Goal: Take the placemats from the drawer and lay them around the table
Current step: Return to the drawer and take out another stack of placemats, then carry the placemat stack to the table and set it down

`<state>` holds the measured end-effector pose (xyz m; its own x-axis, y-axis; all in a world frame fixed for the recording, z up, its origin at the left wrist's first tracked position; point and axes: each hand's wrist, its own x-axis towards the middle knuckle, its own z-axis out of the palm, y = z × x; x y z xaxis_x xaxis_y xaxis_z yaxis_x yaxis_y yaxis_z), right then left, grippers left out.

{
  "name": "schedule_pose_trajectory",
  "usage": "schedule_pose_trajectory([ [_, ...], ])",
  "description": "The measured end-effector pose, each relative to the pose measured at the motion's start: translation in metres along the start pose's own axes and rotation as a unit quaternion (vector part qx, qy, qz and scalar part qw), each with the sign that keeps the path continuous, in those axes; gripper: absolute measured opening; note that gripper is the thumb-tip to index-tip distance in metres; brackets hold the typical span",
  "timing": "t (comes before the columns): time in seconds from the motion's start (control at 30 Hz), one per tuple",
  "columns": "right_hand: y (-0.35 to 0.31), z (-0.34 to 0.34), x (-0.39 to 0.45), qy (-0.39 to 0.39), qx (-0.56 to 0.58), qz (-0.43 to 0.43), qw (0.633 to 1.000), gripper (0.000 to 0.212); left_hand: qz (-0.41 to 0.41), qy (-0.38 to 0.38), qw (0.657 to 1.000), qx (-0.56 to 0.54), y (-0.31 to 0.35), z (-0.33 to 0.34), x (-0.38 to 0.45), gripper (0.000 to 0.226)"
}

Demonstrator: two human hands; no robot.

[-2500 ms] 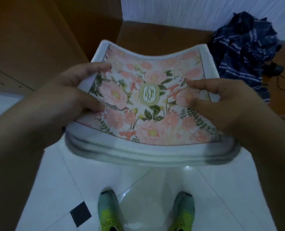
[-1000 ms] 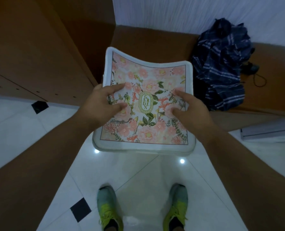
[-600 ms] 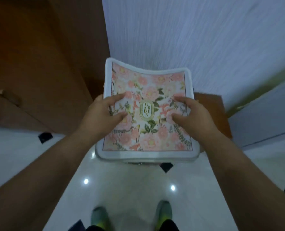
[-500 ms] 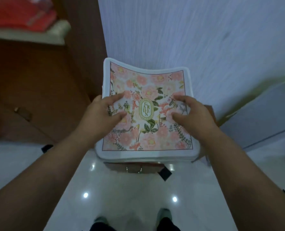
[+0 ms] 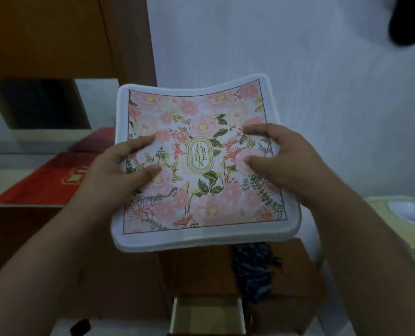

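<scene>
1. The placemats (image 5: 199,170) are a small stack, floral side up, held in the air in front of the person; the layered white edges at the near side suggest several, though the number cannot be counted.
2. The left hand (image 5: 119,175) grips the stack's left edge, thumb and forefinger pressed on top and the other fingers hidden beneath.
3. The right hand (image 5: 281,163) clamps the right edge the same way, fingertips curled onto the print.
4. Held from both sides, the stack sags in the middle and its corners lift. This two-handed hold probably keeps the soft mats together and flat while they are carried.
5. The drawer (image 5: 207,316) stands open below, near the bottom edge of the view, and looks empty, so the taking-out step seems done.
6. No table is clearly in view. A red cloth (image 5: 46,183) lies on a ledge at the left, and dark fabric (image 5: 255,267) sits on the cabinet beneath the mats.
7. Laying has not begun; next the mats need carrying to the table.
</scene>
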<state>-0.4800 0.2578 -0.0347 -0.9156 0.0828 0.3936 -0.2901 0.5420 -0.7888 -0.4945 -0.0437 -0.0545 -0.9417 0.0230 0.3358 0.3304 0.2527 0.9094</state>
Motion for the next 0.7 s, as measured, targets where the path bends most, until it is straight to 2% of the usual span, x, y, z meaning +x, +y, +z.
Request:
schedule_pose_trajectory([
  [0.17,-0.037,-0.012,0.008,0.003,0.024,-0.048,0.999,0.058,0.016,0.014,1.000,0.007,0.042,-0.024,0.004,0.051],
  [0.37,-0.041,-0.021,0.013,-0.014,0.026,-0.085,0.996,0.067,0.047,0.065,0.996,0.031,0.061,-0.018,-0.006,0.052],
  [0.7,-0.027,-0.027,0.034,-0.102,0.052,-0.144,0.983,0.055,0.036,0.185,0.978,0.089,0.064,0.008,-0.047,0.050],
])
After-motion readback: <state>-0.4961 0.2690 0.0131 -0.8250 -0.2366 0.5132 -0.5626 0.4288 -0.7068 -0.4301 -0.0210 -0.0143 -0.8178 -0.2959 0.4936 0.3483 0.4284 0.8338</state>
